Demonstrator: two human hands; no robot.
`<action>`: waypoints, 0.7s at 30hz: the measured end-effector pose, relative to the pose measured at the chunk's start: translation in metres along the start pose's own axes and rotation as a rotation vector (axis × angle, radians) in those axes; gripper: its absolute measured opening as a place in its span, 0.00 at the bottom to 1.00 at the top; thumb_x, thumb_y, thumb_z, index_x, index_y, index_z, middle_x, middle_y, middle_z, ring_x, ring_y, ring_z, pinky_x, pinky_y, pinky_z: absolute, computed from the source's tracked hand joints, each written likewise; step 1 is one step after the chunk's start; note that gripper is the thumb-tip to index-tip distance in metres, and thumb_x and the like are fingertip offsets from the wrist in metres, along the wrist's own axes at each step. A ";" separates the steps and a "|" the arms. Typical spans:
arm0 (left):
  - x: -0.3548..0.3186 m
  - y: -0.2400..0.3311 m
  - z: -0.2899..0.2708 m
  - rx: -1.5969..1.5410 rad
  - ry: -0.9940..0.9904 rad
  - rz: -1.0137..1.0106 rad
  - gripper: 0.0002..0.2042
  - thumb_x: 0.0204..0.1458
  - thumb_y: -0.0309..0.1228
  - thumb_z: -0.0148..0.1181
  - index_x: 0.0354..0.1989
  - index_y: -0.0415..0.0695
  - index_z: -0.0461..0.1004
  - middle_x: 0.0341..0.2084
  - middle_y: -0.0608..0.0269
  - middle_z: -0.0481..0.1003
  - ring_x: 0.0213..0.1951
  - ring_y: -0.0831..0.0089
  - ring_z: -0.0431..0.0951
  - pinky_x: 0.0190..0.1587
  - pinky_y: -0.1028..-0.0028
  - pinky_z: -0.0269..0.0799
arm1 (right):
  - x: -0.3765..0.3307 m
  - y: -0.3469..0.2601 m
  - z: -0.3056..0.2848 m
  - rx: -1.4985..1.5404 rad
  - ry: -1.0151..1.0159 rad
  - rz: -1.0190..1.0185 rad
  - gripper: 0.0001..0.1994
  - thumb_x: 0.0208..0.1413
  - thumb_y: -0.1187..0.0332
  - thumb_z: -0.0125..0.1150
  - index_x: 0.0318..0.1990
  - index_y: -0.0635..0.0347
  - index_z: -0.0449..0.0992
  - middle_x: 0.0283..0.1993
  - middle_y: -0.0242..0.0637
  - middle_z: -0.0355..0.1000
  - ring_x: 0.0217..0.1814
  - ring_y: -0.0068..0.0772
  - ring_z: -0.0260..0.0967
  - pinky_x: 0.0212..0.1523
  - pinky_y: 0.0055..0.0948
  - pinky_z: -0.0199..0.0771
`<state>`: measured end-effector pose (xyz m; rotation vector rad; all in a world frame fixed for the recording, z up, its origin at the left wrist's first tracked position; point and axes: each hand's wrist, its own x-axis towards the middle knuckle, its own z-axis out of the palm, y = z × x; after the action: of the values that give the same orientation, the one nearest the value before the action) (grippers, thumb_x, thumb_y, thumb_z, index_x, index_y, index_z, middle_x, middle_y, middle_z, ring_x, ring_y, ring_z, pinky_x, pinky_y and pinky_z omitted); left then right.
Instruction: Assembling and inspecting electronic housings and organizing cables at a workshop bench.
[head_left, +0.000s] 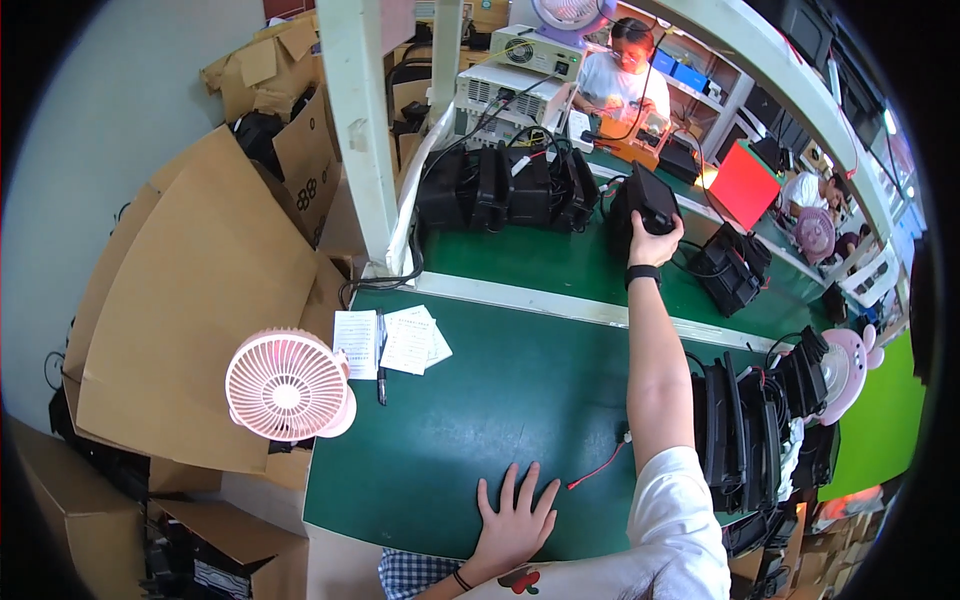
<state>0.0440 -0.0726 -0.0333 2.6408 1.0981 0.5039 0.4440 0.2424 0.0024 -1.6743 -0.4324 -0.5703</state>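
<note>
My right arm stretches forward across the bench, and my right hand (655,243) grips a black box-shaped device (643,195) on the far strip of the table. The thumb is on its near side; some fingers are hidden behind it. Palm down, my left hand (516,515) lies with spread fingers on the near part of the green tabletop (470,430), holding nothing. Between my left hand and right arm lies a short red lead (598,468). More black devices with cables (732,268) sit to the right of the gripped one, and a row of similar devices (505,190) stands to its left.
A white rail (540,308) divides the bench. Black devices (740,430) crowd the right side beside a pink fan with ears (848,375). At left are a pink fan (287,385), paper slips (408,342), a pen (381,385) and cardboard boxes (200,300). Another person (625,80) works opposite.
</note>
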 end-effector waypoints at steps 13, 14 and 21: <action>-0.006 0.003 0.007 -0.106 0.091 0.021 0.20 0.54 0.43 0.56 0.56 0.55 0.69 0.63 0.55 0.59 0.66 0.52 0.53 0.63 0.36 0.39 | -0.078 -0.103 -0.130 0.490 0.194 0.151 0.33 0.32 0.71 0.78 0.50 0.57 0.67 0.53 0.41 0.64 0.56 0.43 0.62 0.61 0.40 0.60; -0.006 0.003 0.006 -0.129 0.093 0.026 0.21 0.54 0.42 0.56 0.56 0.53 0.69 0.63 0.54 0.59 0.66 0.52 0.53 0.63 0.36 0.39 | -0.083 -0.115 -0.152 0.542 0.139 0.166 0.33 0.33 0.72 0.78 0.50 0.57 0.67 0.54 0.40 0.64 0.57 0.41 0.61 0.62 0.39 0.60; -0.017 -0.008 -0.006 -0.661 0.570 -0.077 0.26 0.48 0.28 0.63 0.58 0.48 0.64 0.60 0.48 0.59 0.63 0.47 0.58 0.62 0.48 0.55 | -0.095 -0.146 -0.285 0.932 -0.429 0.396 0.32 0.41 0.79 0.74 0.55 0.58 0.64 0.43 0.32 0.68 0.44 0.25 0.67 0.50 0.25 0.68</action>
<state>0.0254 -0.0788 -0.0343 1.9077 0.9323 1.3837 0.2467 -0.0091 0.0991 -0.9120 -0.5428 0.2855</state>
